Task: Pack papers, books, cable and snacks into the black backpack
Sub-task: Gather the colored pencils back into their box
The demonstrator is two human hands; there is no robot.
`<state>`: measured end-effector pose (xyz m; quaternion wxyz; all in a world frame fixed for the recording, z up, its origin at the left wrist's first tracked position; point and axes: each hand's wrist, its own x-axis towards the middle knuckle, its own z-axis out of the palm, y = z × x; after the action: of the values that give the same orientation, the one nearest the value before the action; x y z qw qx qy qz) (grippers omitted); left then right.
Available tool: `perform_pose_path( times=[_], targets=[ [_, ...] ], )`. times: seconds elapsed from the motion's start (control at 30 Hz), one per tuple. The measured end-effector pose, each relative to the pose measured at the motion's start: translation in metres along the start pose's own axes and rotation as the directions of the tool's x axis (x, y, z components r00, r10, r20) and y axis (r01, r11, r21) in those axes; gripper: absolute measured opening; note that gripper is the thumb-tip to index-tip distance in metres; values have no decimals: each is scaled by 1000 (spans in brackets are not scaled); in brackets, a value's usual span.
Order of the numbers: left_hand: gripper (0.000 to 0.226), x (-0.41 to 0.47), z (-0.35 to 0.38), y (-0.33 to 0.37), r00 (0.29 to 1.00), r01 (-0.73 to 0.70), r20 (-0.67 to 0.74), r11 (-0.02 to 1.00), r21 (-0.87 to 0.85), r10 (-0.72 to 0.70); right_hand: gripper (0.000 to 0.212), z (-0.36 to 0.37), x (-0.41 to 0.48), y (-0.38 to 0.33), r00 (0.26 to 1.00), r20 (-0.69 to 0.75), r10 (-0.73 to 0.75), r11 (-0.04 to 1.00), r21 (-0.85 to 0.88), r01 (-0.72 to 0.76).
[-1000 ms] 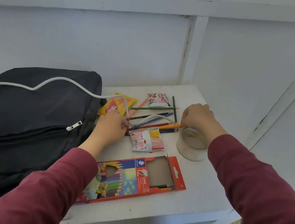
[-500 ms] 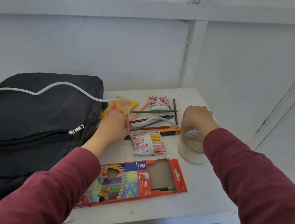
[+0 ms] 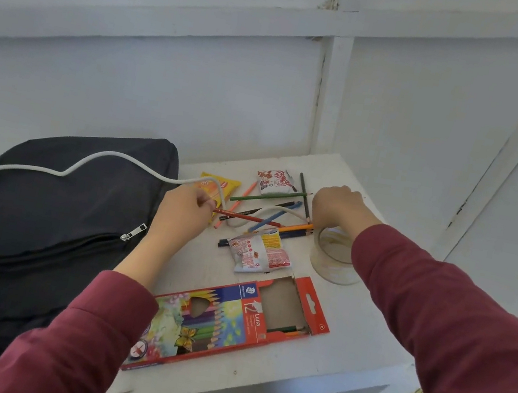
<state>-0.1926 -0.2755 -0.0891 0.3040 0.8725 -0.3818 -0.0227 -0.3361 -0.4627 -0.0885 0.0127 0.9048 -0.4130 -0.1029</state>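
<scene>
The black backpack (image 3: 37, 226) lies zipped on the left of the white table (image 3: 346, 343). A white cable (image 3: 102, 156) runs over it and loops among loose coloured pencils (image 3: 264, 197). My left hand (image 3: 183, 214) pinches the end of a red pencil (image 3: 247, 217), and the cable bends just past its fingertips. My right hand (image 3: 338, 207) is curled at the cable's other end and seems to hold it. Three snack packets lie nearby: a yellow one (image 3: 228, 185), a red-and-white one (image 3: 274, 181) and another red-and-white one (image 3: 257, 255).
An open pencil box (image 3: 229, 319) lies at the table's front. A clear tape roll (image 3: 332, 261) stands under my right wrist. White walls close the table at the back and right. The table edge drops off in front to a patterned floor.
The red pencil has swung to lie more level in my left fingers. The cable's loop between my hands has grown wider. My right hand stayed beside the tape roll.
</scene>
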Motion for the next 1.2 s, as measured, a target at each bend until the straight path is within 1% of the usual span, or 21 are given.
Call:
perform_pose_path(
  times=[0.13,0.23,0.3,0.37,0.4,0.43,0.5,0.57,0.63,0.67,0.73,0.8,0.83,0.87,0.93,1.0,1.07,1.1,1.13,1.17,1.2],
  targets=[
    [18,-3,-12,4,996,-24,-89,999,-32,21,18,2,1,0,1000,-11,18,1000,15,-18],
    [12,-6,-21,7,989,-30,-146,994,-105,15,19,3,2,-3,999,-29,32,999,-36,-33],
    [11,-6,-28,9,990,18,-134,985,-169,-41,25,4,3,-7,998,-55,27,995,-90,-31],
    [17,-6,-34,12,987,125,-57,948,-293,-148,27,6,3,-11,995,-103,2,991,-134,-16],
    [18,-7,-36,13,977,199,4,902,-382,-213,26,6,4,-12,992,-127,-14,989,-145,-4],
    [16,-8,-38,14,959,274,76,833,-481,-272,25,7,3,-12,989,-146,-32,988,-153,9],
    [9,-13,-39,13,913,403,230,650,-644,-338,22,6,2,-12,984,-167,-68,984,-174,38],
    [7,-18,-39,10,874,479,357,469,-742,-329,20,4,0,-11,981,-169,-97,981,-182,65],
    [6,-24,-36,5,847,526,449,329,-785,-284,18,2,-4,-9,976,-185,-118,986,-142,92],
    [6,-28,-34,4,835,546,487,269,-793,-257,17,0,-7,-7,970,-209,-127,990,-89,111],
    [8,-35,-30,3,811,580,548,159,-799,-206,13,-5,-15,-1,956,-260,-139,982,86,167],
    [8,-43,-24,4,794,598,577,68,-799,-192,9,-11,-29,7,943,-300,-144,932,278,231],
    [9,-47,-22,5,789,599,583,29,-800,-195,9,-13,-37,11,938,-321,-133,886,386,258],
    [9,-51,-19,6,786,597,586,-4,-802,-199,8,-13,-45,14,933,-343,-111,818,502,282],
    [9,-57,-14,8,784,592,587,-43,-805,-200,8,-13,-61,18,924,-379,-50,640,698,321],
    [9,-62,-9,9,782,602,598,-38,-798,-177,9,-9,-78,21,913,-408,12,425,828,365],
    [11,-67,-6,11,775,625,618,18,-780,-129,11,-3,-96,23,895,-435,94,165,894,417],
    [17,-69,-4,12,771,635,629,52,-770,-100,14,0,-105,24,887,-438,145,54,899,435],
    [25,-71,-3,13,765,643,639,81,-761,-72,16,5,-113,24,881,-431,194,-30,895,445],
    [32,-74,-1,14,760,650,649,106,-753,-46,17,9,-121,23,876,-421,235,-84,889,450],
    [35,-76,1,15,754,653,656,128,-747,-21,19,15,-128,22,870,-415,266,-109,884,455]
  ],
)
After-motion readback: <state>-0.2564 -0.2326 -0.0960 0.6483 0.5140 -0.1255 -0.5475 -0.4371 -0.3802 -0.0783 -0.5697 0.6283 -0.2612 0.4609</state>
